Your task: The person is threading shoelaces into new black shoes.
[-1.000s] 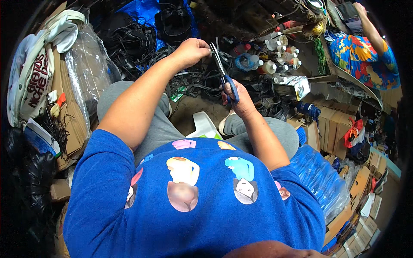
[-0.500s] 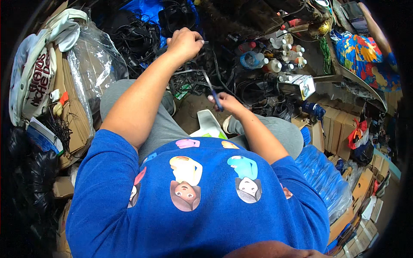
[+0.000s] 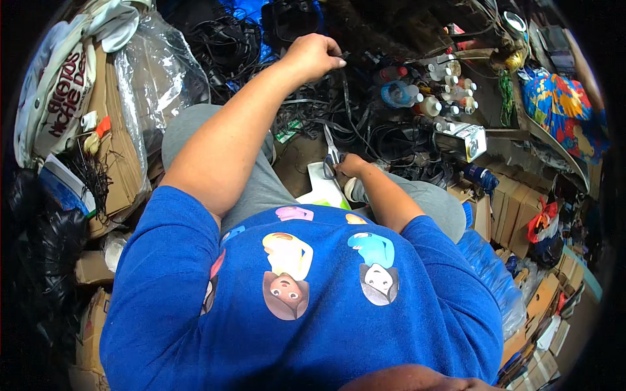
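Both hands are busy: the left hand [image 3: 314,55] is fisted tight on a thin black cable [image 3: 345,98] stretched up from the tangled pile, limp and light, best pinched near the cut, while the right hand [image 3: 349,165] grips grey-handled steel scissors [image 3: 332,153].

We see a bright blue cotton shirt [image 3: 313,313] printed with cartoon faces, grey fabric trousers [image 3: 261,182], tangled black cables [image 3: 365,124], and blue-handled steel scissors [image 3: 331,156].

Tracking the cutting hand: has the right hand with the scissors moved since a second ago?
Yes. The right hand with the scissors dropped toward the lap.
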Motion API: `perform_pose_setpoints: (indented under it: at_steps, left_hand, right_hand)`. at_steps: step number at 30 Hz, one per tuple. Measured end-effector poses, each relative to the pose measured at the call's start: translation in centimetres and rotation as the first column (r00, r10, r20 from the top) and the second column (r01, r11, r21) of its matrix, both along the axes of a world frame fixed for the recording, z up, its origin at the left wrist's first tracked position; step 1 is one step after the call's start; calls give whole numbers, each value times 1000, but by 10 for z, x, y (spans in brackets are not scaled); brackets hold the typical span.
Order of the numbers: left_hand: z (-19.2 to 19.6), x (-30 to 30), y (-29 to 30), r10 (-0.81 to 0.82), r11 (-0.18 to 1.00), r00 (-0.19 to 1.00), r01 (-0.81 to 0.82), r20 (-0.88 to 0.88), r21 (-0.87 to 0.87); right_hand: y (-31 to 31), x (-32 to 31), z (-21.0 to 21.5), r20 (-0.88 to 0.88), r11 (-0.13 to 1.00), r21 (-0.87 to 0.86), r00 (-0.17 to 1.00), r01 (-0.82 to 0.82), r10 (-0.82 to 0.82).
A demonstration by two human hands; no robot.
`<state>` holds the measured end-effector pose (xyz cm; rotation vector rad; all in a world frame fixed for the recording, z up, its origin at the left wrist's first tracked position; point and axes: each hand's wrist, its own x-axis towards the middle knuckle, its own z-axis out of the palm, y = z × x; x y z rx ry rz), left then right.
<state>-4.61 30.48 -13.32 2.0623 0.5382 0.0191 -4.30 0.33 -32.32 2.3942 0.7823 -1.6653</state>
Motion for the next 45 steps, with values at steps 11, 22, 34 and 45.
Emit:
perform_pose_setpoints:
  at_steps: [11,22,34,45]
  left_hand:
    - [49,-5,-2,-245,823,963,267,112,-501]
    - [136,-2,60,96,594,760,474,643,-650]
    - [-146,-7,21,156,936,669,136,-727,326]
    - [-188,-12,-30,262,893,633,127,-728,431]
  right_hand:
    - [82,41,161,-316,240,890,903,388,-291]
    - [-21,72,332,-664,73,667,637,741,-391]
    - [-327,1,448,25,371,396,394,840,-919]
    - [-420,-153,339,262,308,-124,331,943,-907]
